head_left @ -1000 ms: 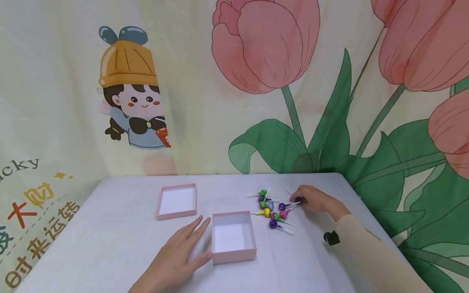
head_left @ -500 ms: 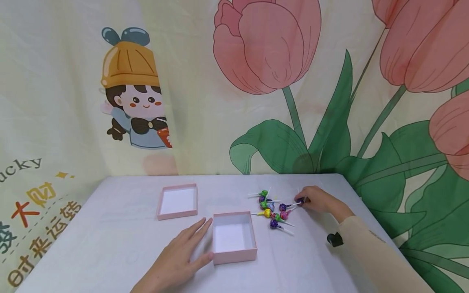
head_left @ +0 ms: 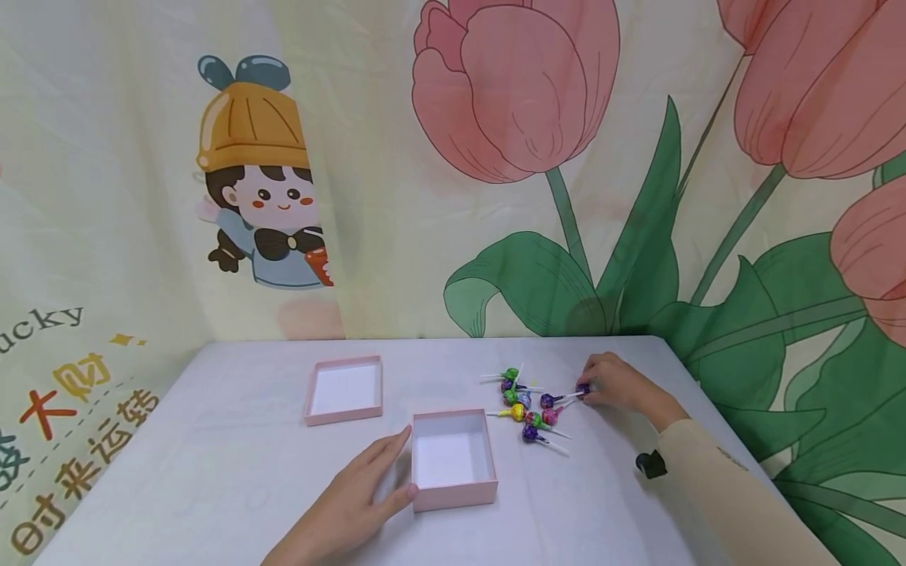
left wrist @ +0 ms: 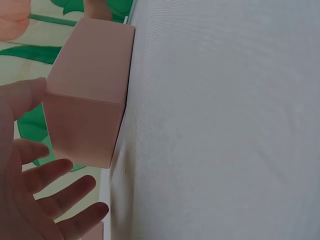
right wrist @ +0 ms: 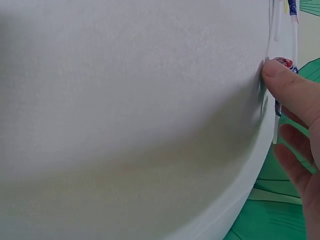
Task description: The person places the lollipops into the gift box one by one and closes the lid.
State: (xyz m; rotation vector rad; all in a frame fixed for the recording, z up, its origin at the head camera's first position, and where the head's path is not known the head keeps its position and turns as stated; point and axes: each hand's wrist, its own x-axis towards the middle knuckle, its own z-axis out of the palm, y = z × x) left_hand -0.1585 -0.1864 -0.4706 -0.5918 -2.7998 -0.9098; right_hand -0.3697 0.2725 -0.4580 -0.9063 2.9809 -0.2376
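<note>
My right hand (head_left: 614,385) is at the right end of a group of lollipops, pinching a dark purple lollipop (head_left: 583,389) by its round head between thumb and fingers. In the right wrist view the thumb (right wrist: 287,82) lies against the wrapped candy (right wrist: 285,63), and a white stick (right wrist: 275,131) points down below it. An open pink box (head_left: 453,491) with a white inside stands near the middle of the table. My left hand (head_left: 357,495) is at its left side, fingers extended. The left thumb (left wrist: 30,95) is right at the box's edge in the left wrist view.
Several lollipops, among them a yellow one (head_left: 517,411), a pink one (head_left: 550,415) and a purple one (head_left: 530,433), lie loosely right of the box. The shallow pink lid (head_left: 343,416) lies inside-up at the back left. A printed curtain (head_left: 382,196) hangs behind the white-covered table (head_left: 233,440).
My right hand has shifted slightly right with the purple lollipop, whose head now shows more at the fingertips. My left fingers have drawn slightly closer to the box.
</note>
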